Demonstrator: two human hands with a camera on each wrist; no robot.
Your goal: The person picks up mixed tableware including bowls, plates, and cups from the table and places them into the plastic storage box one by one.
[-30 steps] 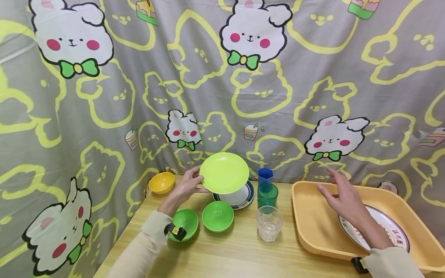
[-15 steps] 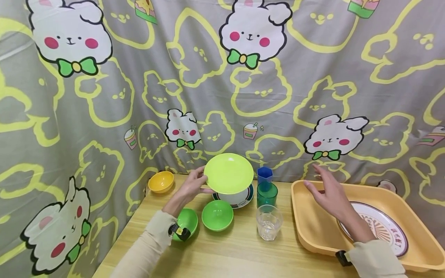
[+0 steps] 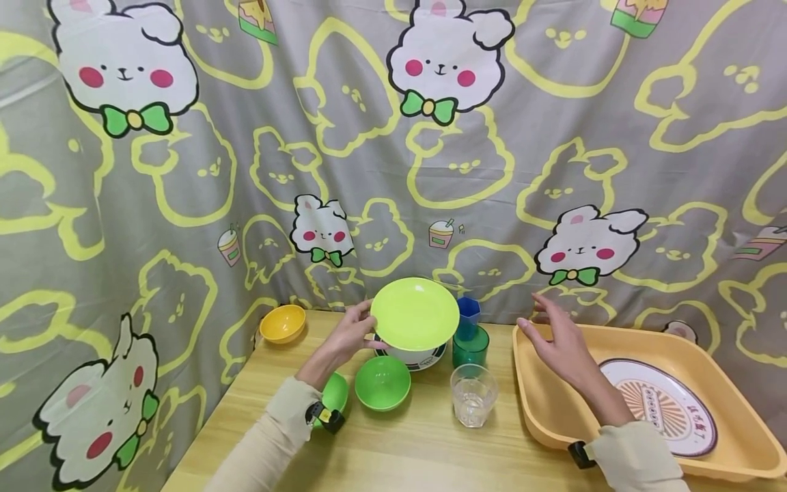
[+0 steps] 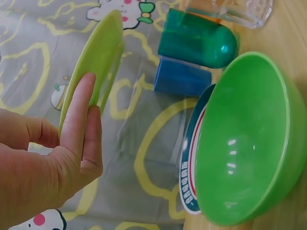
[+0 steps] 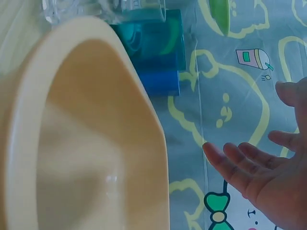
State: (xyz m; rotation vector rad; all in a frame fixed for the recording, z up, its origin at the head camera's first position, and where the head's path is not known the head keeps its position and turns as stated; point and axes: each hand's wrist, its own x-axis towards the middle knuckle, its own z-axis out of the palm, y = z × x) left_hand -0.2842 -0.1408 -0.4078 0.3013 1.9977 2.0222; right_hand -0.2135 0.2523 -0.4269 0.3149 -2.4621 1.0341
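Note:
A lime-green plate (image 3: 415, 314) is tilted in the air over the back of the table, its left rim pinched between the thumb and fingers of my left hand (image 3: 350, 336). The left wrist view shows the plate (image 4: 98, 60) edge-on, with fingers spread along its underside. Below it lies a white plate (image 3: 424, 359) with a dark patterned rim, partly covered. My right hand (image 3: 556, 342) hovers above the left end of the orange basin (image 3: 615, 329), fingers extended and holding nothing. In the right wrist view the right hand (image 5: 273, 177) is beside the basin wall (image 5: 158, 143).
Two green bowls (image 3: 382, 384) sit in front, one partly behind the left wrist. A yellow bowl (image 3: 283, 324) is back left. A blue cup (image 3: 468, 316), a green cup (image 3: 471, 347) and a clear glass (image 3: 473, 396) line up mid-table. A printed plate (image 3: 664, 406) lies in the basin.
My left hand has carried the lime-green plate to the right and slightly down. My right hand has moved left over the basin, uncovering more of the printed plate.

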